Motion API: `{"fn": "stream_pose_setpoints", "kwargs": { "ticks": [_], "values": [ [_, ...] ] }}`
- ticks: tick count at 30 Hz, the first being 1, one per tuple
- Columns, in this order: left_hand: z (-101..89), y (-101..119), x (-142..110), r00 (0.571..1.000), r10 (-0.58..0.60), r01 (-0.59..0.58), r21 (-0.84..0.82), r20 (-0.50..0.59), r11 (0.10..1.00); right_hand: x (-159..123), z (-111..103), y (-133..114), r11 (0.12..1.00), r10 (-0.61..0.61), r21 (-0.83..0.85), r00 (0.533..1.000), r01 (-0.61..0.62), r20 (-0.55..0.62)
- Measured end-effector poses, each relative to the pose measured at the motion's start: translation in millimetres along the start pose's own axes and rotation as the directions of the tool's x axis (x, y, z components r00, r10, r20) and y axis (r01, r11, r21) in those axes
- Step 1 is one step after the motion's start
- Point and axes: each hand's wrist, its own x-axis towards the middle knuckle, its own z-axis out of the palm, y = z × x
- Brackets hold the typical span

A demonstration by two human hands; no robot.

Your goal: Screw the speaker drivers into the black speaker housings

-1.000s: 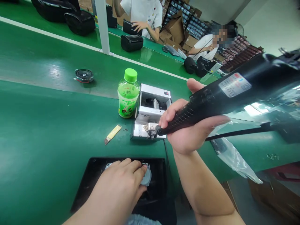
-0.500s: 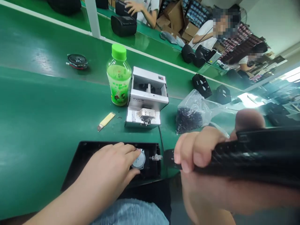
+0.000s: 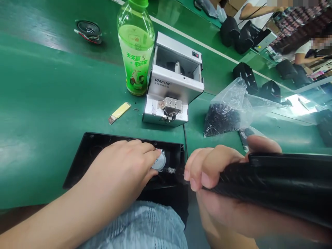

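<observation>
My left hand [image 3: 127,162] reaches into a shallow black plastic housing [image 3: 80,159] near the table's front edge. Its thumb and fingers grip the round silver back of a small speaker [image 3: 160,162] inside. On the right, my right hand [image 3: 211,167] is wrapped around a black electric screwdriver [image 3: 282,180], held nearly level with its thumb on top. The screwdriver's tip [image 3: 171,170] points left and is over the housing's right end, close to the speaker. Whether it touches a screw I cannot tell.
Behind the housing stand a silver WEIXIN machine [image 3: 176,86] and a green-labelled bottle [image 3: 136,52]. A yellow box cutter [image 3: 119,113], another speaker [image 3: 89,30] and a clear bag of small black parts [image 3: 224,116] lie around them. Co-workers sit beyond.
My right hand has brought the screwdriver left, its tip now over the housing and nearer the speaker. My left hand keeps its hold. The camera view has tilted down and closer.
</observation>
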Motion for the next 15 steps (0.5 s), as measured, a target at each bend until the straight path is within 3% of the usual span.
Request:
{"fn": "stream_pose_setpoints", "kwargs": {
  "ticks": [15],
  "values": [
    [3.4, -1.0, 1.3, 0.999, 0.006, -0.008, -0.042, -0.047, 0.999, -5.1, 5.0, 7.2, 0.999, -0.020, -0.038, 0.999, 0.021, 0.032]
  ]
}}
